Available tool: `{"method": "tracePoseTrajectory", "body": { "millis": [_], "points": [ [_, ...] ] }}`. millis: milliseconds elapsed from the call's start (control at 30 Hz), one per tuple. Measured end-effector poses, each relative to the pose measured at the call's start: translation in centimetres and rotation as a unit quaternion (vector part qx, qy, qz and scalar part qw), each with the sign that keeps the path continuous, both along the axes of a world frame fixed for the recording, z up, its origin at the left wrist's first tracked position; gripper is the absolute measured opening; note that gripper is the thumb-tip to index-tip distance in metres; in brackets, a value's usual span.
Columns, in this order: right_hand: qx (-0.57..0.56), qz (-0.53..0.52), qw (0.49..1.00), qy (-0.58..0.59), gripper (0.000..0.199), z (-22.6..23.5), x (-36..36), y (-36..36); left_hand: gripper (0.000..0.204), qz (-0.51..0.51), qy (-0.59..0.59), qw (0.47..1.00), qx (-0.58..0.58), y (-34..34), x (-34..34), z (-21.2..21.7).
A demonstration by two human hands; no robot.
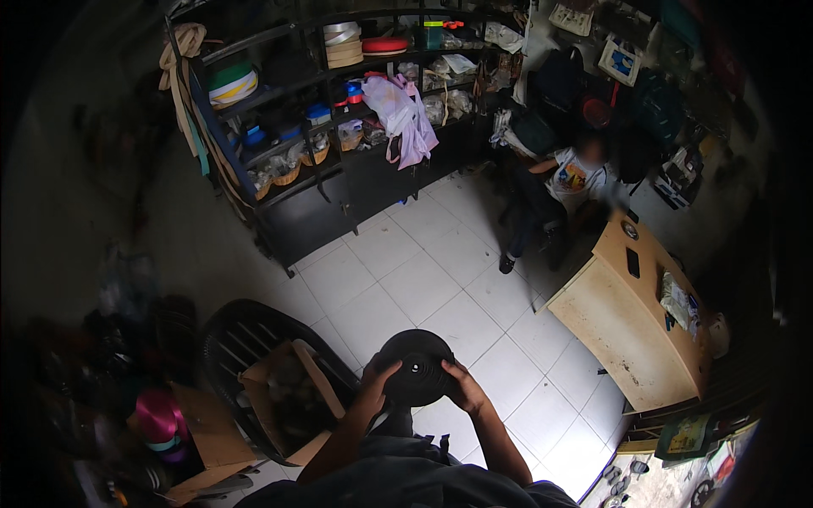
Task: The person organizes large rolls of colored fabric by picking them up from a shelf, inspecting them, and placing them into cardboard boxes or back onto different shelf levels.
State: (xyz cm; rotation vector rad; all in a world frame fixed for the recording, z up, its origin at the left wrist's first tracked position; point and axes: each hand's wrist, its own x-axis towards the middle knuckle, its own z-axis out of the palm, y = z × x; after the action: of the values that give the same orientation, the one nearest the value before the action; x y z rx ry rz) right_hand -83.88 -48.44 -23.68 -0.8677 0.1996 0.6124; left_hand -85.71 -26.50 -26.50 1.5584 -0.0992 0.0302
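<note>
I hold a round black spool [415, 364] in front of my body with both hands, its flat face with a small centre hub turned up toward me. My left hand [375, 389] grips its left rim, fingers curled around the edge. My right hand [461, 389] grips its right rim. The spool hangs over the white tiled floor [406, 271]. Just left of it an open cardboard box [288, 398] rests on a black plastic chair [246, 339].
A black shelf unit [339, 127] with tape rolls, bags and baskets lines the far wall. A seated person [567, 190] is at the back right beside a wooden desk [635, 322]. Dark clutter, a pink roll [157, 415] and another cardboard box [207, 440] fill the left.
</note>
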Motion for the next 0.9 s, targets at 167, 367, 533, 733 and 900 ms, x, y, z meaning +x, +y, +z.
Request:
{"method": "tracePoseTrajectory", "body": {
  "millis": [167, 367, 533, 733, 900],
  "points": [
    [0.074, 0.065, 0.995, 0.009, 0.062, -0.3, 7.7, 1.4, 0.029, 0.057, 0.165, 0.923, -0.342, 0.9, 7.1, 1.9],
    [0.151, 0.091, 0.984, -0.019, 0.071, 0.8, 18.9, 5.3, 0.036, 0.05, 0.142, 0.897, -0.416, 4.5, 18.1, 5.0],
    [0.276, 0.083, 0.957, 0.015, 0.08, 1.1, 27.6, 9.7, 0.044, -0.008, 0.105, 0.9, -0.423, 9.7, 26.0, 6.1],
    [0.196, 0.028, 0.974, -0.111, 0.069, 5.0, 36.0, 16.1, 0.054, -0.001, 0.07, 0.868, -0.491, 14.6, 31.7, 8.3],
    [-0.178, -0.09, 0.785, -0.586, 0.045, 5.5, 43.8, 19.7, 0.058, 0.07, 0.046, 0.847, -0.525, 17.4, 37.4, 9.7]
  ]
}}
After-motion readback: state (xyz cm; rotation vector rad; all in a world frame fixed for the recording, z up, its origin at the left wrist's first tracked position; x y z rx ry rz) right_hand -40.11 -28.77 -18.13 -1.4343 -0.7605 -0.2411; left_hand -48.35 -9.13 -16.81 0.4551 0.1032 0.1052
